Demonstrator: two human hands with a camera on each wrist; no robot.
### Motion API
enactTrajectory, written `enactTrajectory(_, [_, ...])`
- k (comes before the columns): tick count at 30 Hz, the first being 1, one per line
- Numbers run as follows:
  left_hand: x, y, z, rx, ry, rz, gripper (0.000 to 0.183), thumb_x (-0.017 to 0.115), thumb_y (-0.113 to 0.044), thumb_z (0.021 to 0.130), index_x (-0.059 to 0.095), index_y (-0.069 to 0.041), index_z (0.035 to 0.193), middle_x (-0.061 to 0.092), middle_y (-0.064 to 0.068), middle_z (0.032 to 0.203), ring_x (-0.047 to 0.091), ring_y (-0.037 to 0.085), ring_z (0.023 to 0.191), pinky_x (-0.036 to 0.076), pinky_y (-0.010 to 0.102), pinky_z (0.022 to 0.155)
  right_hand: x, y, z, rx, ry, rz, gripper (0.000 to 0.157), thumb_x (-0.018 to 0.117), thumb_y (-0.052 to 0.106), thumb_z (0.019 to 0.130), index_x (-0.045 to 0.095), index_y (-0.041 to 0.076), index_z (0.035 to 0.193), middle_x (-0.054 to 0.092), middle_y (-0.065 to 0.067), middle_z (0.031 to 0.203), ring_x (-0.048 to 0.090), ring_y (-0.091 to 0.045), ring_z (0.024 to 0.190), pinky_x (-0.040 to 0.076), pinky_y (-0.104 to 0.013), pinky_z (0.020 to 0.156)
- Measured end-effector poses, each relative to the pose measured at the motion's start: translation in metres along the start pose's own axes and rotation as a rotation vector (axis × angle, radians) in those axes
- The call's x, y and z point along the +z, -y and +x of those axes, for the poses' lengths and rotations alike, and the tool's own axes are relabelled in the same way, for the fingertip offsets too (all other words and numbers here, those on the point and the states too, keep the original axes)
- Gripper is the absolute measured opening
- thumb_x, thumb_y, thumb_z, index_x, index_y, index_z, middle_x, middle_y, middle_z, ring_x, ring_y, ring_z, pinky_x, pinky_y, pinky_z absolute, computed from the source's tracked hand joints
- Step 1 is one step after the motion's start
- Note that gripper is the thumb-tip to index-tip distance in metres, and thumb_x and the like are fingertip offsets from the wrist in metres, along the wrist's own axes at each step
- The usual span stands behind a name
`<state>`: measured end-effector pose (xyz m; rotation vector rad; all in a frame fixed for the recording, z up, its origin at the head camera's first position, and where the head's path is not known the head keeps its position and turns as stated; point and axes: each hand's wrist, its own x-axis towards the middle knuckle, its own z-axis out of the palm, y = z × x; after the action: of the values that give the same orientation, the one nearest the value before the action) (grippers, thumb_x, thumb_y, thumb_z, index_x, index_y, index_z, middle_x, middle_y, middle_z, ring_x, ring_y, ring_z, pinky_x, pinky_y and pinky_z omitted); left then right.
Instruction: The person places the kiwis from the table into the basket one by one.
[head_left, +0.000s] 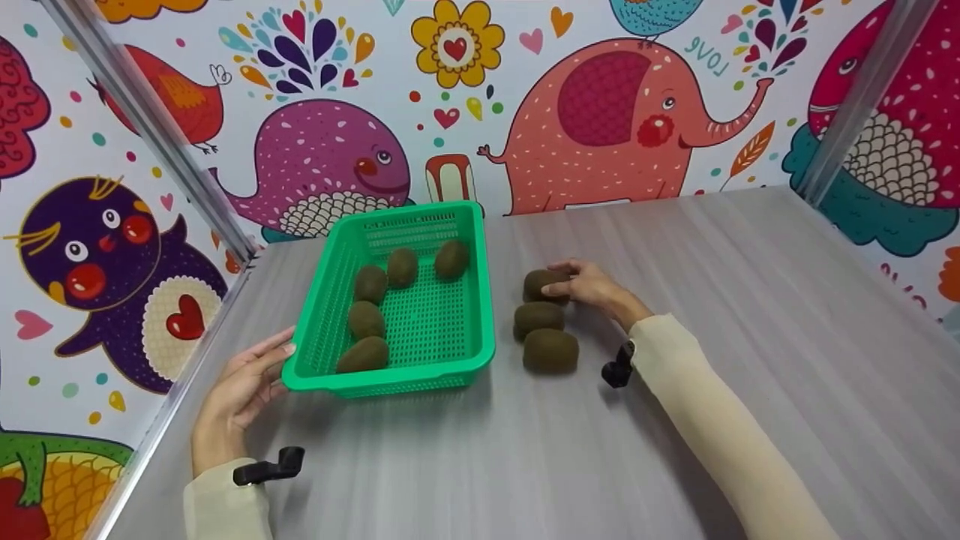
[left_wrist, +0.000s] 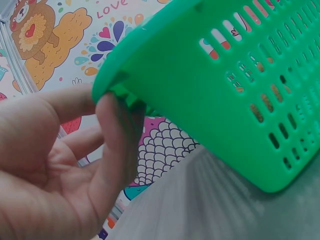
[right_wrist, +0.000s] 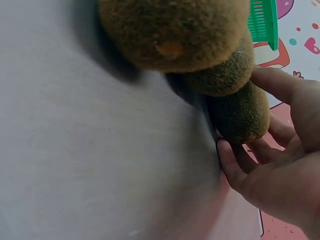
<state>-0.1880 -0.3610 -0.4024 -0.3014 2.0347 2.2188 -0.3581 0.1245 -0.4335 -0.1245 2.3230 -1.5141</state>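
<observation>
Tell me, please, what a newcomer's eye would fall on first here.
Probably the bright green basket on the grey table, its rim held by the left hand. The wall behind shows a coral elephant; right of the basket sit three kiwis, the farthest gripped by the right hand.

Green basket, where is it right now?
In the head view, the green basket is left of centre, with the left hand holding its near left corner and three kiwis on the table just to its right.
</observation>
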Motion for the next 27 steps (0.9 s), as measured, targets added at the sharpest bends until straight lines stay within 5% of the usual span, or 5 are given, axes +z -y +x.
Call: enactTrajectory(27, [-0.0012,0.0012,0.0014,-0.005,0.024,0.002,0.03,0.054,-0.012,0.103,0.072,-0.037,0.103,0.076,-0.009,0.097,0.073,0.007,0.086,0.06,0.026,0.074,-0.004,-0.0016,0.0012,0.012,-0.043,0.129,0.064,0.073,0.021,0.092,0.044,0.007,0.148,0.05,-0.017,0.147,0.053,-0.027,0.126,0.046,-0.042,0.108])
